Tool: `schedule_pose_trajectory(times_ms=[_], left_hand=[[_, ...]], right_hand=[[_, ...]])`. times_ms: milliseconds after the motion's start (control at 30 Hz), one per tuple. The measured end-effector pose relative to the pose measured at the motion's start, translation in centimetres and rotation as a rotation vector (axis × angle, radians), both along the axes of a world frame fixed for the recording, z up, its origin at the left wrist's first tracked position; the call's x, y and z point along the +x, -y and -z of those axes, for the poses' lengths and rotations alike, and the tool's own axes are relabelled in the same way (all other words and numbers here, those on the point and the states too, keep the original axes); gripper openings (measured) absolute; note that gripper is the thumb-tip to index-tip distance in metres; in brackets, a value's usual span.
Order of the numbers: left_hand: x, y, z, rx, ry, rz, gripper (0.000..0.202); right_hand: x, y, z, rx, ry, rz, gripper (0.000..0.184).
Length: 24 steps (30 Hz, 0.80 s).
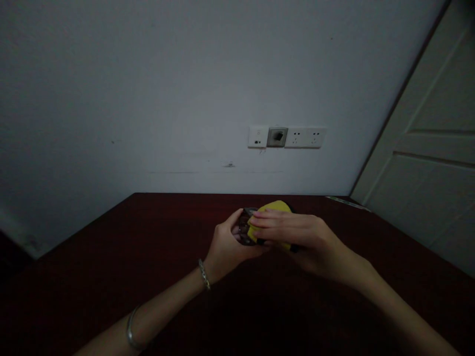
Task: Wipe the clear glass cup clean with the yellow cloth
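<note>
Above the dark red table (pixel 111 257), my left hand (pixel 226 244) is curled around a small dark object (pixel 245 230) that I cannot identify in the dim light. My right hand (pixel 293 230) lies over it with fingers pressed together on a yellow cloth (pixel 272 207), which covers the far side of the dark object. Both hands meet near the table's middle, close to its far edge. A bracelet sits on my left wrist and a bangle further up that forearm.
A pale wall rises behind the table with a row of sockets (pixel 287 137). A white door (pixel 426 163) stands at the right. Something thin and flat (pixel 347 201) lies at the table's far right corner.
</note>
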<state>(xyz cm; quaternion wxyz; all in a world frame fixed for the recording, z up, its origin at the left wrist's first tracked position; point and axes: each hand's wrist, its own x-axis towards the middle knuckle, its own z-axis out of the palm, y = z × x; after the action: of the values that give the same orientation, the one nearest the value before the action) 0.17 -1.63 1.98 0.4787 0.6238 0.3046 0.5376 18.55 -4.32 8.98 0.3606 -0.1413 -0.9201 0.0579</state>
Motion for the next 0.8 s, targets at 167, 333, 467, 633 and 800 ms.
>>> schedule_pose_trajectory(times_ms=[167,333,467,633,800], left_hand=[[0.0,-0.1,0.3,0.053,-0.02,-0.011,0.075],[-0.2,0.4,-0.1,0.099,-0.096,-0.059,0.073],[-0.2,0.3,-0.4,0.111,-0.106,-0.075,0.07],[-0.2,0.3,-0.8,0.055,-0.031,-0.042,0.072],[-0.4,0.7,-1.0,0.032,-0.046,-0.04,0.081]], right_hand=[[0.4,-0.5,0.0,-0.006,-0.013,0.027,0.041],[1.1,-1.3,0.5,0.042,-0.081,0.151,0.037],[0.8,-0.2,0.0,0.018,-0.009,0.055,0.043],[0.6,0.0,-0.2,-0.003,0.015,0.013,0.05],[1.1,-0.7,0.0,0.024,-0.088,0.118,0.039]])
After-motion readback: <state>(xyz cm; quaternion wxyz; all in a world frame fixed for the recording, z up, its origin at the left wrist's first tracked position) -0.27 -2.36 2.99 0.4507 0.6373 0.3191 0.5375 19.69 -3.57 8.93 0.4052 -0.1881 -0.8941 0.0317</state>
